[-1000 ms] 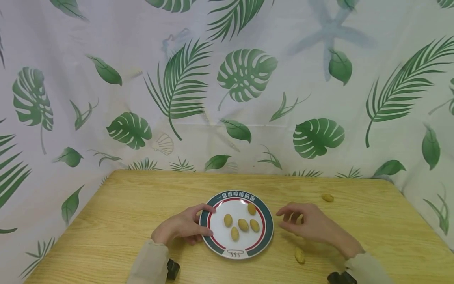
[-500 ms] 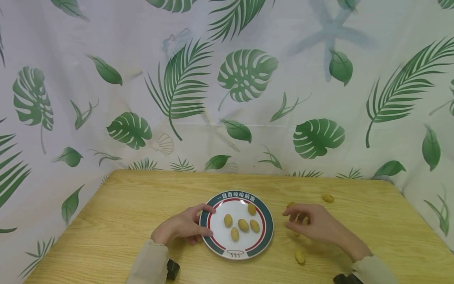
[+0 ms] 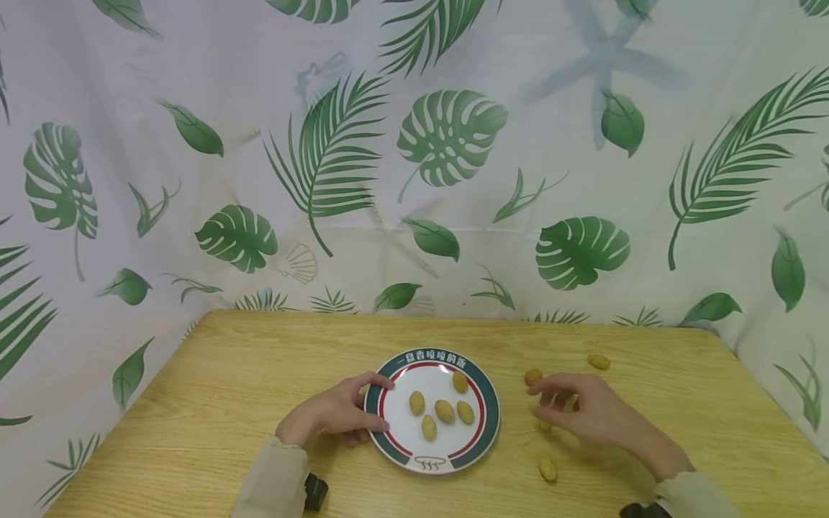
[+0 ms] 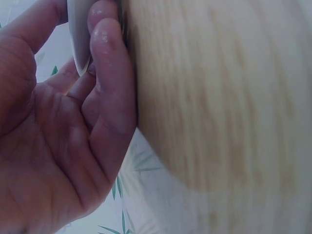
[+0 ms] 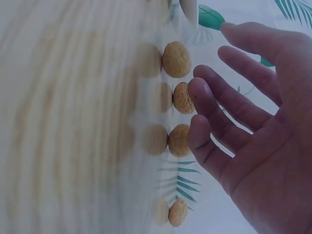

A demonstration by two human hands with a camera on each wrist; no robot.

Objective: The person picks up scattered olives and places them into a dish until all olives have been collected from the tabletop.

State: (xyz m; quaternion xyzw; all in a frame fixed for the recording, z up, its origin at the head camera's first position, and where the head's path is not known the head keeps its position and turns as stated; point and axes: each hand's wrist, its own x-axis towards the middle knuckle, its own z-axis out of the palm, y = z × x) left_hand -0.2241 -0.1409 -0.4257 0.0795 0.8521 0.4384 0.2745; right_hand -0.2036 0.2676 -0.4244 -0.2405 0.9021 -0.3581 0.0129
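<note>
A white plate (image 3: pixel 490 414) with a dark rim band and red ring lies on the wooden table, bearing several small, yellow-brown oval nuts (image 3: pixel 443 411). My left hand (image 3: pixel 332 414) grips its left edge, thumb over the rim; the left wrist view shows curled fingers under the plate edge (image 4: pixel 79 36). Right of the plate, my right hand (image 3: pixel 586 410) hovers low with fingers loosely bent and nothing between them. One nut (image 3: pixel 533 376) shows just beyond its fingertips, another (image 3: pixel 544 426) is partly hidden below. In the right wrist view, wrinkled nuts (image 5: pixel 176 59) stand in a row beside the fingers.
Another nut (image 3: pixel 547 470) lies nearer the front, and one more (image 3: pixel 599 361) sits farther back to the right. Behind the table (image 3: pixel 259 360) hangs a white, leaf-printed cloth (image 3: pixel 492 266).
My right hand has drawn away from the plate toward the right, uncovering two nuts on the table. The left hand and the plate stay where they were.
</note>
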